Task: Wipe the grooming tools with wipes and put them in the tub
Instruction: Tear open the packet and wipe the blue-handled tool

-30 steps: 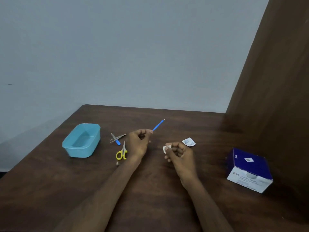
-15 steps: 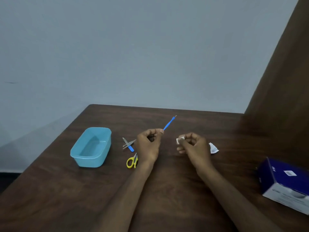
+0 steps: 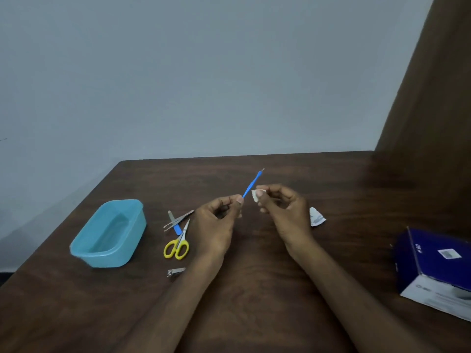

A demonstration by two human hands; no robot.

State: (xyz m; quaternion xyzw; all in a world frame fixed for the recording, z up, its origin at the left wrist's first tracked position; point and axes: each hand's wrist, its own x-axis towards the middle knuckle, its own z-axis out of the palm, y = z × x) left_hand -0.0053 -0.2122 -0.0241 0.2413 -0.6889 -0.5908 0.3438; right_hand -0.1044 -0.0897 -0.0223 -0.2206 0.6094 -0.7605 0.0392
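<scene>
A blue tub (image 3: 108, 233) sits at the table's (image 3: 254, 314) left; just beside it lie tweezers (image 3: 178, 219), yellow scissors (image 3: 177, 247) and a nail clipper (image 3: 175, 271). The left hand (image 3: 216, 225) pinches the blue cuticle tool (image 3: 252, 184) at its lower end, its tip slanting up-right. The right hand (image 3: 283, 212) pinches a white wipe (image 3: 254, 195) just beside the shaft. A torn wrapper (image 3: 316, 217) and a box (image 3: 438, 271) lie right

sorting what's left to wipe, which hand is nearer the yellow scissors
Left. The left hand is just right of the yellow scissors; the right hand is farther right, beyond it.
</scene>
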